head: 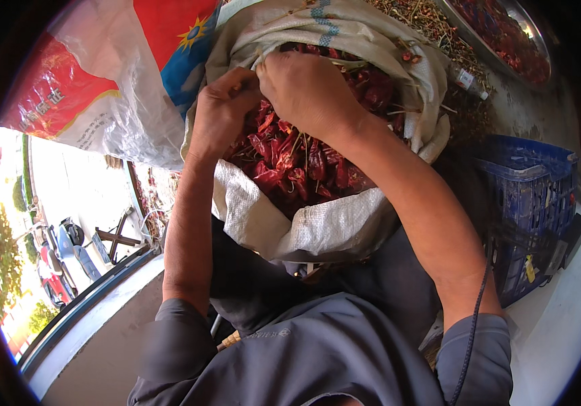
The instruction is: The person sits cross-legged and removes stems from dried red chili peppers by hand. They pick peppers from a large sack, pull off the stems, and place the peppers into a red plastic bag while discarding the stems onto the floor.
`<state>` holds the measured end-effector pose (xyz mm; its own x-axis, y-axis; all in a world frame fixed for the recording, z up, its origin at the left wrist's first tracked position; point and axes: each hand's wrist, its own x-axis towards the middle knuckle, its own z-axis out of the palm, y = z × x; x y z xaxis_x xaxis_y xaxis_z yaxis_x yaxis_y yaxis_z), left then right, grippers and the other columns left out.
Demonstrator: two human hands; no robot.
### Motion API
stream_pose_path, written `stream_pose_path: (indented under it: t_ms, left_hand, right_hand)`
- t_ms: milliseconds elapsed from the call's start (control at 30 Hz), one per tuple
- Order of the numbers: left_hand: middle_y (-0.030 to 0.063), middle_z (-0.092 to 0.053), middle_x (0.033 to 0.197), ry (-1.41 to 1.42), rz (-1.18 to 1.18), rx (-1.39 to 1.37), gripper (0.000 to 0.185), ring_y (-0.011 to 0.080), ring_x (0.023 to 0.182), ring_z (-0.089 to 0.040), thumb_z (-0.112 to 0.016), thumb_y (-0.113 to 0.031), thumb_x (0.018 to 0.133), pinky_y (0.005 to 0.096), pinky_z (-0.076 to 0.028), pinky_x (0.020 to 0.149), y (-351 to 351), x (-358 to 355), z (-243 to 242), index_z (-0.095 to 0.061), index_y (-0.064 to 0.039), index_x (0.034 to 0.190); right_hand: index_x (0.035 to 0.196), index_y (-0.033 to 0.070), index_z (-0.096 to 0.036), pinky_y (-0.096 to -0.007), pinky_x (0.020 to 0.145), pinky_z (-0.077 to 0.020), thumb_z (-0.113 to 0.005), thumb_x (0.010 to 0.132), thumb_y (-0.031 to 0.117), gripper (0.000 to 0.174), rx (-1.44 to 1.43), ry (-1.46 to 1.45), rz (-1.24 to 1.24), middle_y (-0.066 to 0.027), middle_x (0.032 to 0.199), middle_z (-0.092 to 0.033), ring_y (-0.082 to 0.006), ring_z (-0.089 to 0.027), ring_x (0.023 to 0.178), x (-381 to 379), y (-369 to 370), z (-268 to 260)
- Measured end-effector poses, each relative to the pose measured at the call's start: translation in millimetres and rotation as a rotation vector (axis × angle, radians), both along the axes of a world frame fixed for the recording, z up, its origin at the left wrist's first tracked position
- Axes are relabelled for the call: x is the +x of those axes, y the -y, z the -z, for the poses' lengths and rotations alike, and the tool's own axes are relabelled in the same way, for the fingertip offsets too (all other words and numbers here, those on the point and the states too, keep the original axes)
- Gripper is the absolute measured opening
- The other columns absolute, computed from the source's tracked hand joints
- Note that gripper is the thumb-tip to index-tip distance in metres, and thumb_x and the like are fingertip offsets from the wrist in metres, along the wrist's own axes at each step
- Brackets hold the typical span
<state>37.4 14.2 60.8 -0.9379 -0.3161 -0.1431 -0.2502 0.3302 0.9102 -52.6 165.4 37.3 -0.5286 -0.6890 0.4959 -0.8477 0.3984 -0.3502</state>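
A white woven plastic sack point(344, 223) stands in front of me with its rim rolled down. Dried red chilli peppers point(295, 162) fill it, many with pale stems. Over the sack's far left part, my left hand point(224, 109) has its fingers curled in. Beside it, my right hand point(303, 89) is bent with its fingertips close to the left fingers, near the sack's inner rim. The hands themselves hide whatever lies between the fingertips, so I cannot tell if a pepper or stem is held.
A large printed plastic bag point(118, 76) stands at the left. At the upper right, a round metal basin point(539, 40) holds red chillies, near a heap of stems point(412, 20). A blue plastic crate point(529, 203) is at the right. A window frame point(87, 294) borders the left.
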Motion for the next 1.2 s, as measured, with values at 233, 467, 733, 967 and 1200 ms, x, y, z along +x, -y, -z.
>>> stream_pose_path:
  t_ms: [233, 467, 733, 967, 1200]
  left_hand:
    - [0.0019, -0.060, 0.084, 0.105, -0.089, 0.192, 0.018, 0.0111, 0.071, -0.054, -0.070, -0.013, 0.088, 0.0266, -0.045, 0.062, 35, 3, 11, -0.065, -0.002, 0.102]
    - [0.0262, -0.069, 0.083, 0.206, 0.138, -0.841, 0.036, 0.0417, 0.083, -0.069, -0.075, -0.028, 0.079, 0.0500, -0.054, 0.072, 45, -22, 105, -0.065, -0.009, 0.108]
    - [0.0213, -0.073, 0.094, 0.313, 0.206, -0.809, 0.039, 0.0342, 0.088, -0.071, -0.074, -0.024, 0.080, 0.0443, -0.055, 0.078, 78, -19, 135, -0.069, -0.009, 0.116]
    - [0.0084, -0.074, 0.093, 0.301, -0.015, 0.110, 0.020, 0.0093, 0.066, -0.060, -0.065, -0.007, 0.088, 0.0243, -0.049, 0.061, 66, -3, 56, -0.068, 0.001, 0.106]
    - [0.0078, -0.070, 0.093, 0.123, -0.148, 0.526, 0.012, 0.0105, 0.064, -0.058, -0.060, -0.004, 0.095, 0.0210, -0.045, 0.057, 40, 8, 13, -0.060, -0.002, 0.107]
  right_hand:
    - [0.094, 0.001, -0.061, -0.0249, 0.048, -0.0393, -0.055, 0.100, 0.023, 0.024, -0.739, 1.277, 0.017, -0.0071, 0.084, -0.065, -0.0109, -0.060, 0.068, -49, -31, -36]
    - [0.099, 0.001, -0.058, -0.0217, 0.047, -0.0350, -0.059, 0.098, 0.021, 0.020, -0.726, 1.447, -0.103, -0.0075, 0.086, -0.064, -0.0085, -0.056, 0.065, -43, -32, -38]
    - [0.101, 0.004, -0.059, -0.0206, 0.047, -0.0331, -0.060, 0.099, 0.023, 0.019, -0.760, 1.552, -0.162, -0.0037, 0.083, -0.061, -0.0066, -0.054, 0.065, -39, -39, -34]
    - [0.098, 0.003, -0.063, -0.0250, 0.052, -0.0426, -0.061, 0.096, 0.027, 0.025, -0.647, 1.560, -0.091, -0.0037, 0.078, -0.063, -0.0092, -0.057, 0.062, -42, -38, -22]
    - [0.069, -0.003, -0.062, -0.0482, 0.064, -0.0483, -0.062, 0.092, 0.048, 0.056, -0.128, 0.912, 0.030, -0.0244, 0.063, -0.059, -0.0387, -0.060, 0.059, -26, -20, -3]
